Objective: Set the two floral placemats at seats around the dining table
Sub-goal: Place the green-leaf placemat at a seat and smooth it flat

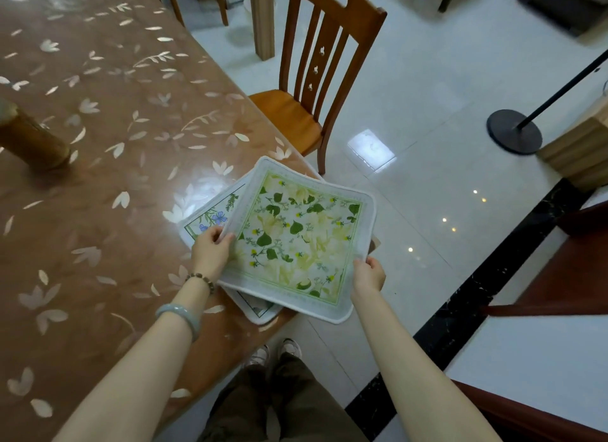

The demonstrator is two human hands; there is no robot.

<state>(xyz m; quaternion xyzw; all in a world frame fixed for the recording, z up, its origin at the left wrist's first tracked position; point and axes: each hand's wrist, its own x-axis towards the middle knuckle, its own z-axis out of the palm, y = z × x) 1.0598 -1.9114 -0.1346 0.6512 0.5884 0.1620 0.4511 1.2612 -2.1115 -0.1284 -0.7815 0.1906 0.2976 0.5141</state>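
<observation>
Both hands pinch the green-leaf placemat [297, 236] — left hand [210, 249] and right hand [368, 274] at opposite edges — lifting it, probably to separate it. The blue-flower placemat [210, 216] lies beneath at the dining table [98, 178] edge, near the wooden chair [316, 76].

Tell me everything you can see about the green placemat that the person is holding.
The green placemat is a soft-looking square with rounded corners and a white border. Inside a thin green frame it shows green leaves, small yellow flowers and pale yellow petals. It faces up, slightly tilted, and hangs partly past the table edge over the floor. The left hand grips its left edge and the right hand its right edge. It overlaps the blue placemat, which lies beneath on the table.
</observation>
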